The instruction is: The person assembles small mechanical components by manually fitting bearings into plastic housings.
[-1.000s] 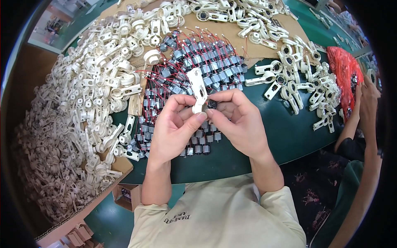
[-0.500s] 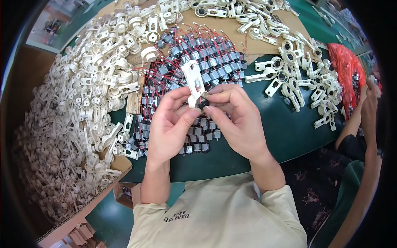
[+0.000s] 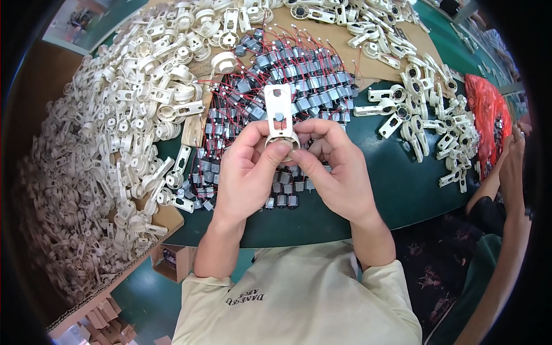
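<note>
Over the near middle of the table I hold a cream-white plastic housing (image 3: 270,106) with a slotted, flat handle and a round cup-shaped end. Its handle points away from me, and the round end lies nearest me. My left hand (image 3: 241,184) is closed on the left side of the round end, thumb on top. From the other side, my right hand (image 3: 342,181) grips the same end, its thumb tip close to the left one. The thumbs hide much of what is inside the cup. Below and beyond my hands lie many small grey motors (image 3: 313,103) with red wires.
A large heap of white housings (image 3: 126,115) fills a cardboard box (image 3: 167,221) on the left. More housings (image 3: 417,95) with dark round centres lie at the right on the green table (image 3: 322,221). Beyond them are a red plastic bag (image 3: 483,103) and another person's arm (image 3: 512,184).
The housing has turned in my fingers, so its slotted handle now stands straighter and faces me. The black round part at its near end is now hidden. Both hands still grip it.
</note>
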`<action>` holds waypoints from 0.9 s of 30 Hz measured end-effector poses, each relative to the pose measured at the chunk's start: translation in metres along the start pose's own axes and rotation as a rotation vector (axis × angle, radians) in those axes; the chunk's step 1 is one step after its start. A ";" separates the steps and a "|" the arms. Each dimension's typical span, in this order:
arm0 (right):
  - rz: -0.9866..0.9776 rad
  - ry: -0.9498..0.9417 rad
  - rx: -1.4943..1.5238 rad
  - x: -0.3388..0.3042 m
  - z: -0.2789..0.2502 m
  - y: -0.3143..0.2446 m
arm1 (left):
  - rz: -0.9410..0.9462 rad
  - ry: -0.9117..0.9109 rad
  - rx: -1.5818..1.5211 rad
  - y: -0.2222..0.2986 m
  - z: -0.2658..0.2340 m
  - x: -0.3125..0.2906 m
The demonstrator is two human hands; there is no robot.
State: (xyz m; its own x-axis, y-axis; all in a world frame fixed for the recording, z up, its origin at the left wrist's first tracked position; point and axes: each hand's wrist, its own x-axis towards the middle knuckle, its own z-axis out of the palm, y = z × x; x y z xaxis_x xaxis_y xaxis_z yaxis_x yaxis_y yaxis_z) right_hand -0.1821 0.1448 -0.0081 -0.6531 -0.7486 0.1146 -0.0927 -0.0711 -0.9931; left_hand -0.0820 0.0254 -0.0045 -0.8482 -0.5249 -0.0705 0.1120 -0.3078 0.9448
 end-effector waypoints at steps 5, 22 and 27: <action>0.125 -0.001 0.249 0.004 -0.006 -0.001 | 0.026 -0.057 -0.035 0.000 0.000 0.002; 0.255 0.047 0.438 0.008 -0.004 0.004 | 0.237 0.007 0.402 -0.012 0.011 0.001; 0.301 0.002 0.429 0.013 -0.005 0.005 | 0.237 0.001 0.451 -0.011 0.006 0.002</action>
State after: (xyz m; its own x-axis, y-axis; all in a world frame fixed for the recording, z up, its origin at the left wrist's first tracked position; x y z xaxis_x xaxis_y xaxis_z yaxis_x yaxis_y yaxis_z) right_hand -0.1949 0.1377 -0.0115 -0.6049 -0.7761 -0.1783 0.4158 -0.1169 -0.9019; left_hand -0.0879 0.0331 -0.0129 -0.8260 -0.5398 0.1626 0.0666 0.1931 0.9789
